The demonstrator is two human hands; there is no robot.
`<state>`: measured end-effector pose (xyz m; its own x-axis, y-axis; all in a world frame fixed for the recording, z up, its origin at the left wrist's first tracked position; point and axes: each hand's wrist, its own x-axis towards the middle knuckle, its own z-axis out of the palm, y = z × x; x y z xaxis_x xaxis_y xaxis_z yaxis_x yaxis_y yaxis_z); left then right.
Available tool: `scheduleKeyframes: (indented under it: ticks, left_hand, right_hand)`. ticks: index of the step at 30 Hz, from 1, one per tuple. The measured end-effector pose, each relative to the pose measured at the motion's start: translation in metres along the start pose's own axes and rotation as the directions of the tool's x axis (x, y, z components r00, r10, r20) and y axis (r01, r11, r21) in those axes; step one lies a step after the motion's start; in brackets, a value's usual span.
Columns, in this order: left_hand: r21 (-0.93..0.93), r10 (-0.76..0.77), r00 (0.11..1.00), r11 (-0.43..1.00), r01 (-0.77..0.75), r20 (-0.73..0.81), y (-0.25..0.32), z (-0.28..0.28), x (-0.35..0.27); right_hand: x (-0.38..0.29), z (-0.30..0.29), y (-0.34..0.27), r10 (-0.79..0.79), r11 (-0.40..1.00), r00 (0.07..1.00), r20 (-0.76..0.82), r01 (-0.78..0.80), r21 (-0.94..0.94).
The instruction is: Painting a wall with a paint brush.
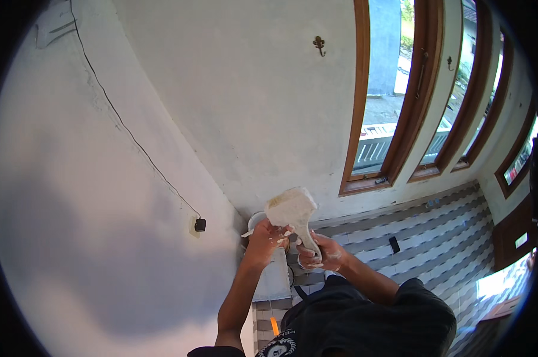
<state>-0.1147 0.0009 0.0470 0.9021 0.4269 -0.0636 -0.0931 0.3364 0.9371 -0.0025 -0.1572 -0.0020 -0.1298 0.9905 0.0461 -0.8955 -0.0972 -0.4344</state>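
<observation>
A wide paintbrush, coated in whitish paint, is held up in front of my body with its bristle end pointing away from me. My right hand is closed around its handle and has white smears on the fingers. My left hand, also spotted with white, is raised just left of the brush head; a thin pale strip sticks out beside it, and what its fingers grip is not clear. Behind that hand, a white bucket is partly hidden in the wall corner.
The white wall stands close on my left, with a black plug adapter and its hanging cable. Below my left hand is a white-topped surface. A phone-like black object lies on the tiled floor. Wood-framed windows line the far wall.
</observation>
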Motion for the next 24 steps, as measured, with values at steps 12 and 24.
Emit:
scheduleKeyframes:
  ticks: [12, 24]
  left_hand:
    - [-0.491, 0.059, 0.955, 0.866, 0.097, 0.292, 0.009, -0.053, 0.007]
    - [-0.099, -0.251, 0.830, 0.967, 0.233, -0.497, -0.179, -0.247, -0.080]
  right_hand:
    - [0.012, -0.005, -0.049, -0.348, 0.937, 0.936, 0.055, 0.346, 0.046]
    - [0.177, 0.047, -0.317, -0.937, -0.023, 0.284, 0.204, 0.533, -0.846]
